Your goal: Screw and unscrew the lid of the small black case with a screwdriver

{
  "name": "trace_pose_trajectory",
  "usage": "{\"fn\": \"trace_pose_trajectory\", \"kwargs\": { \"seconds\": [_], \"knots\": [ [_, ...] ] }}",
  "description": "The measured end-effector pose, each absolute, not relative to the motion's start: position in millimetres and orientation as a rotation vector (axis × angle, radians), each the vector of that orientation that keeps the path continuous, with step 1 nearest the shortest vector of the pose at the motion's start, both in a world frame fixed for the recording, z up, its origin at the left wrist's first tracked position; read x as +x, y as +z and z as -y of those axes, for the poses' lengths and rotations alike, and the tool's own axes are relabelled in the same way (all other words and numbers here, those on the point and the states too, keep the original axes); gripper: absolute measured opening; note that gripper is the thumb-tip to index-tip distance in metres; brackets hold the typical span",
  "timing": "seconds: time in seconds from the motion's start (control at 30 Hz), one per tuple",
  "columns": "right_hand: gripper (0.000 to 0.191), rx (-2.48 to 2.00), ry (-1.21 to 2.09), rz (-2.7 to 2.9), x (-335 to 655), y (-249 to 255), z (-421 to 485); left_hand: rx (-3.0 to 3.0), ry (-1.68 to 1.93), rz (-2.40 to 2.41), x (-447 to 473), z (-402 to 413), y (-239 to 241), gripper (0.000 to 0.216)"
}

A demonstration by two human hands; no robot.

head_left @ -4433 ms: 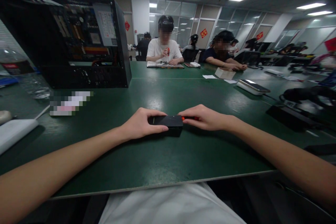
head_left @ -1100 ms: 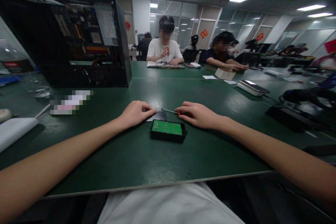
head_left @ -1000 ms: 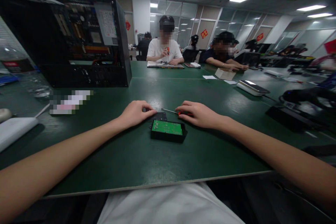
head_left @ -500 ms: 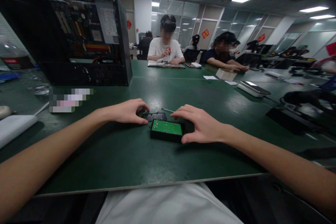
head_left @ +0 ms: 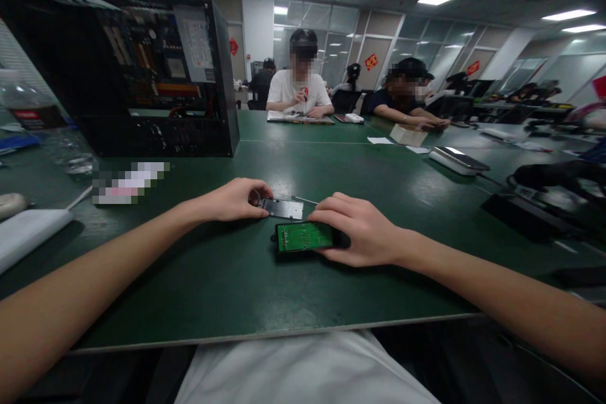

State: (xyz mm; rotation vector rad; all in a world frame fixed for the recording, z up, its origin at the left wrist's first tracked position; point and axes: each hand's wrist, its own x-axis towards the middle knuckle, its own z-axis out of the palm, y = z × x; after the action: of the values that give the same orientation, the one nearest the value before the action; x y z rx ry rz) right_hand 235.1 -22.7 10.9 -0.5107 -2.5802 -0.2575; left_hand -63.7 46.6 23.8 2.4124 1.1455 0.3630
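Observation:
My left hand (head_left: 241, 200) pinches the left end of a flat black cover plate (head_left: 284, 208), whose upper face catches the light. Nearer to me, a small black plastic box (head_left: 279, 249) holds a green circuit board (head_left: 303, 237), component marks showing on it. The fingers and thumb of my right hand (head_left: 360, 227) are closed round the box's right end. A thin metal rod (head_left: 305, 200), perhaps a screwdriver shaft, lies behind the box; its right end is hidden by my right fingers.
An opened computer case (head_left: 222, 82) stands at the left rear, beside a plastic bottle (head_left: 38, 107). A white power strip (head_left: 35, 233) lies at the left edge. A phone-like device (head_left: 459, 161) and dark cables (head_left: 558, 183) are at right. Two people sit across the table.
My left hand has taken hold of the cover plate and tilted it, so its face now shines. My right hand has closed on the box, tipping it slightly and shifting it right.

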Motion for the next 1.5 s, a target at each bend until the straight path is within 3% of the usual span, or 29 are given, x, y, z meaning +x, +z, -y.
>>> {"fn": "trace_pose_trajectory", "kwargs": {
  "seconds": [0.23, 0.5, 0.67, 0.8, 0.93, 1.2, 1.33, 1.5],
  "knots": [
    [0.04, -0.417, -0.402, 2.543, 237.2, 12.4, 21.4, 2.412, 0.426, -1.097, -59.2, -41.0, 22.7, 0.041],
    [0.042, -0.552, -0.159, 2.531, 238.1, 11.3, 20.9, 2.12, 0.535, -0.984, -53.2, -40.5, 21.4, 0.033],
    [0.043, -0.592, -0.003, 2.506, 241.2, 12.8, 17.0, 1.79, 0.809, -1.091, -48.5, -37.6, 23.6, 0.035],
    [0.043, -0.556, -0.115, 2.516, 245.9, 13.6, 11.1, 1.389, 0.955, -1.036, -43.1, -30.6, 31.3, 0.036],
    [0.043, -0.539, -0.325, 2.519, 249.2, 11.0, 5.7, 1.119, 1.011, -1.044, -35.2, -22.4, 38.3, 0.022],
    [0.04, -0.554, -0.436, 2.492, 251.3, 18.0, 3.8, 0.93, 1.033, -1.013, -20.7, -6.1, 46.6, 0.015],
    [0.039, -0.819, -0.438, 2.443, 275.2, 30.2, -21.0, 0.908, 1.135, -1.004, -22.5, -6.1, 46.8, 0.019],
    [0.047, -1.568, -0.551, 2.16, 350.7, 50.8, -66.9, 0.871, 1.203, -0.999, -23.1, -9.3, 41.5, 0.022]
  ]
}}
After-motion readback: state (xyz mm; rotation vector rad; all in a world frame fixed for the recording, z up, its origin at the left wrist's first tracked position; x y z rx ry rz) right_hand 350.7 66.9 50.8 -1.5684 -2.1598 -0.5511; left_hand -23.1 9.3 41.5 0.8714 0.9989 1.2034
